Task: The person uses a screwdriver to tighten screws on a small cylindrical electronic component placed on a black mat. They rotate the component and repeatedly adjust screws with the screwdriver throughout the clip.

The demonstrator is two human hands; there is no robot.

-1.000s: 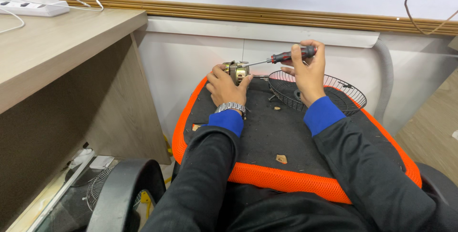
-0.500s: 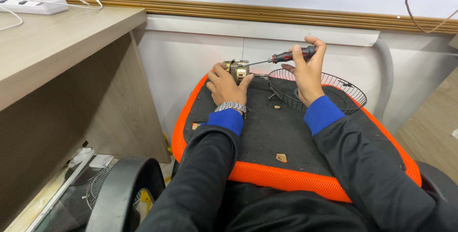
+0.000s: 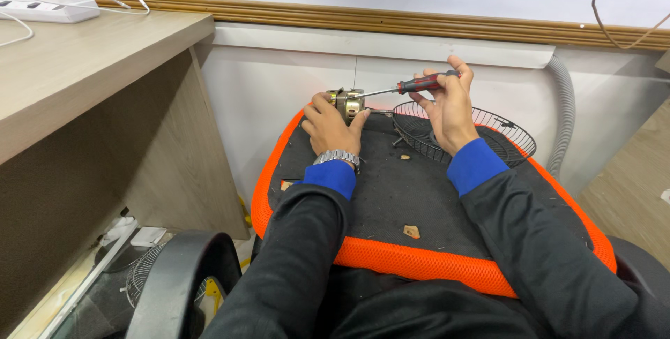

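Note:
My left hand grips a small brass-coloured fan motor and holds it down at the far edge of a black pad with an orange mesh rim. In my right hand is a screwdriver with a red and black handle; it lies level, and its metal tip touches the motor from the right. A black wire fan guard lies on the pad under my right wrist. A metal watch sits on my left wrist.
A wooden desk with a white power strip stands at the left. A white wall panel with wooden trim and a grey hose lies ahead. Below left are a black armrest and another wire guard.
The fingers of my right hand have shifted slightly on the screwdriver handle. The motor and my left hand stay where they were.

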